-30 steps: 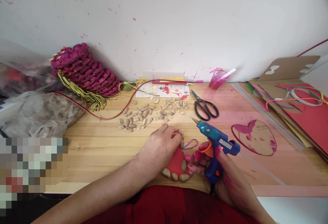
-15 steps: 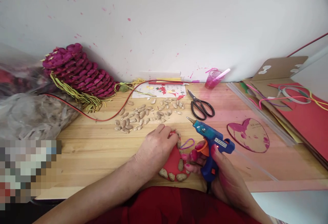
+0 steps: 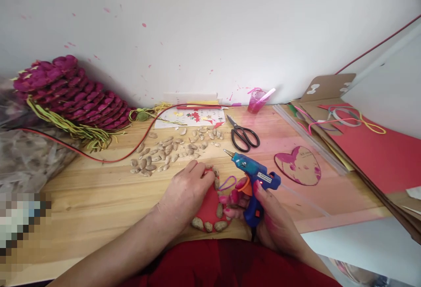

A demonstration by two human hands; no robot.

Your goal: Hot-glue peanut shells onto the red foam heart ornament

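A red piece [image 3: 208, 206] lies on the wooden table near its front edge, with peanuts [image 3: 219, 210] along its rim. My left hand [image 3: 187, 186] rests over its upper left part, fingers bent and pressed together; what they pinch is hidden beneath them. My right hand [image 3: 259, 208] is wrapped round the handle of a blue glue gun [image 3: 253, 177] with an orange trigger. The gun's metal nozzle points up and left, clear of the red piece. Some fingertips of my right hand reach the red piece's right edge. A purple loop [image 3: 228, 183] sticks out there.
Loose peanuts [image 3: 167, 149] are spread behind my left hand. Black scissors [image 3: 244, 134], a pink cup [image 3: 256, 101] and a cardboard heart [image 3: 298, 166] lie farther right. A magenta bundle [image 3: 75, 94], a red cord [image 3: 112, 161] and plastic bags [image 3: 29, 155] are left.
The whole view has turned slightly right, so things appear farther left. Both hands hold nearly the same places at the red piece, and the glue gun remains in my right hand.
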